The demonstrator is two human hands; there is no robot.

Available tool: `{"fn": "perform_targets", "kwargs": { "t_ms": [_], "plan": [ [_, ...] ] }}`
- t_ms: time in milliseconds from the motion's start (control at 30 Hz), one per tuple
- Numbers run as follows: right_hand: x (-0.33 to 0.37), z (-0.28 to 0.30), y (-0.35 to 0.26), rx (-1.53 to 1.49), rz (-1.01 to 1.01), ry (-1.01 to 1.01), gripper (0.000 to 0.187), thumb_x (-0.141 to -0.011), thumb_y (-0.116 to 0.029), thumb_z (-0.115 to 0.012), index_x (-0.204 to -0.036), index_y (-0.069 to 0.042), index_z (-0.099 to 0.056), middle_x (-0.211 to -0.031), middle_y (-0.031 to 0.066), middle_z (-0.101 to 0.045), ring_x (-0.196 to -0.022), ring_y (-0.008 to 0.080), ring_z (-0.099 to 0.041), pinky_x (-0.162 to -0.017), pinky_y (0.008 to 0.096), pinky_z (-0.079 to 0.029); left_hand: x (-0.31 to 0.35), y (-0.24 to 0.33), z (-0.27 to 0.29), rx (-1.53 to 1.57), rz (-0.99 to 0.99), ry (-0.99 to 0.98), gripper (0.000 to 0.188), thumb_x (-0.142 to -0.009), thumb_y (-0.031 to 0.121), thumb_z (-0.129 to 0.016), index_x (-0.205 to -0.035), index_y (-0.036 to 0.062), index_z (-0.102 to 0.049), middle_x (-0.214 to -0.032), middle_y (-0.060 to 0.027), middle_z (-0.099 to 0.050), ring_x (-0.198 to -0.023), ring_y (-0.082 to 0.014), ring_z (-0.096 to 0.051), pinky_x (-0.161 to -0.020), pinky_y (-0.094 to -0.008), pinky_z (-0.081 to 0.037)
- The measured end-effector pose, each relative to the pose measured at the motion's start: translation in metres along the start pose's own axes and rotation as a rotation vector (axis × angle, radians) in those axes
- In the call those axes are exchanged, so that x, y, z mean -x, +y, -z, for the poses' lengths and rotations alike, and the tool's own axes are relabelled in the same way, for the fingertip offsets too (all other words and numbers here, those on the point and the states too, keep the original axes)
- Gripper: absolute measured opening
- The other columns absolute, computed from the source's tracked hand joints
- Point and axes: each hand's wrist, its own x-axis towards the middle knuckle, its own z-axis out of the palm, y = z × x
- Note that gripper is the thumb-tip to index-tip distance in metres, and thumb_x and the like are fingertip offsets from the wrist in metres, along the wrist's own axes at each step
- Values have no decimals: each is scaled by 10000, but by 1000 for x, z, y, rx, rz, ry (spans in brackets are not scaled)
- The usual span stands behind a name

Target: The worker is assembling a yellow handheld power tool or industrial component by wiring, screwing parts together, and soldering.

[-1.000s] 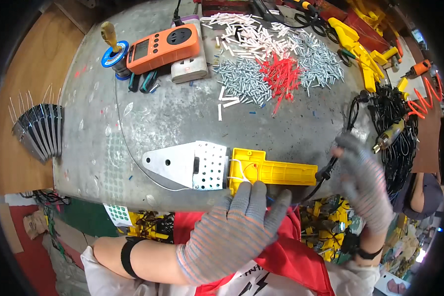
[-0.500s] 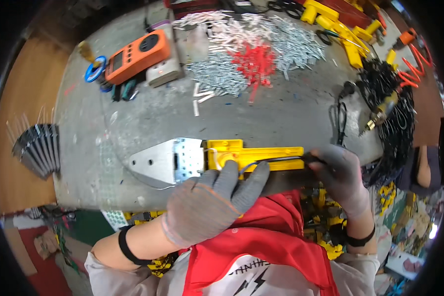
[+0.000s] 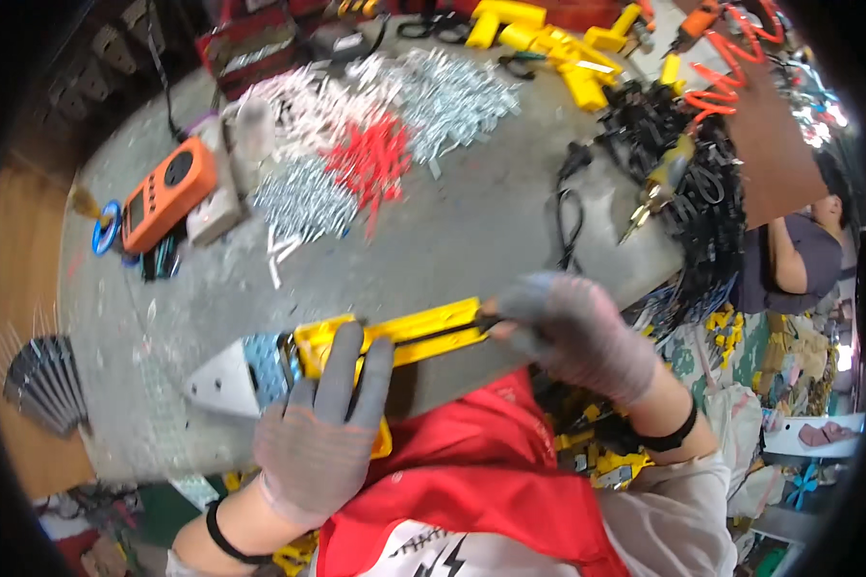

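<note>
In front of me a yellow plastic handle shell (image 3: 440,322) lies with its inside facing up, joined to a pointed grey metal plate (image 3: 223,381). My left hand (image 3: 313,442), in a grey glove, holds the shell near the plate with its fingers laid across it. Below those fingers another yellow edge (image 3: 384,440) shows; what it belongs to is hidden. A black power cord (image 3: 431,332) runs along the channel of the shell. My gloved right hand (image 3: 573,332) is closed on the cord at the shell's far right end, its fingertips slightly blurred.
Piles of metal pins (image 3: 308,197), white sleeves (image 3: 303,111) and red sleeves (image 3: 370,159) cover the back. An orange meter (image 3: 169,195) stands left. Bundled black cords (image 3: 707,192), a power screwdriver (image 3: 662,183) and yellow shells (image 3: 577,67) lie right. Another person (image 3: 803,255) sits far right.
The view has turned, so the bench appears shifted left. The shell and plate now tilt, their right end farther away. A yellow edge has come into view below my left hand.
</note>
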Motion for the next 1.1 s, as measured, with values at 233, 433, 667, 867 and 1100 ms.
{"fn": "perform_targets", "kwargs": {
  "t_ms": [233,433,667,867,1100],
  "plan": [
    [-5,4,-11,438,-81,-248,200,-877,-208,-533,-1067,-153,-565,-944,69,-531,-905,255,-602,-724,400,-541,-12,12,19,-37,-88,-190,486,-764,175,-572,-1247,129,-603,-1285,-107,-591,-717,-206,-616,-597,-315,-523],
    [-28,42,-3,377,40,-440,305,-880,-269,-591,-1165,-164,-619,-998,77,-587,-1005,293,-608,-837,402,-529,-11,7,18,-62,-134,-82,612,-681,242,-680,-1265,94,-570,-1305,-86,-562,-953,-275,-609,-693,-384,-545],
    [-185,233,160,220,-576,421,663,-823,-359,-702,-1380,-88,-466,-1232,238,-585,-1088,342,-614,-938,390,-485,-8,2,15,20,-113,-167,549,-731,264,-619,-1266,141,-592,-1352,-89,-558,-711,-187,-578,-592,-338,-506],
    [-327,253,231,765,-842,474,819,-748,-431,-750,-1446,-196,-393,-1523,191,-262,-1369,409,-337,-1043,545,-389,-8,-3,-2,-27,-100,67,391,-831,183,-523,-1205,194,-636,-1268,-36,-622,-616,-143,-472,-505,-304,-413],
    [-382,259,339,899,-1063,531,458,-911,-284,-556,-1345,-137,-557,-1423,120,-481,-1415,336,-294,-1073,525,-349,-7,-2,-10,-28,-63,69,342,-927,294,-511,-1239,206,-621,-1258,-7,-632,-580,-140,-448,-479,-281,-399]
  ]
}}
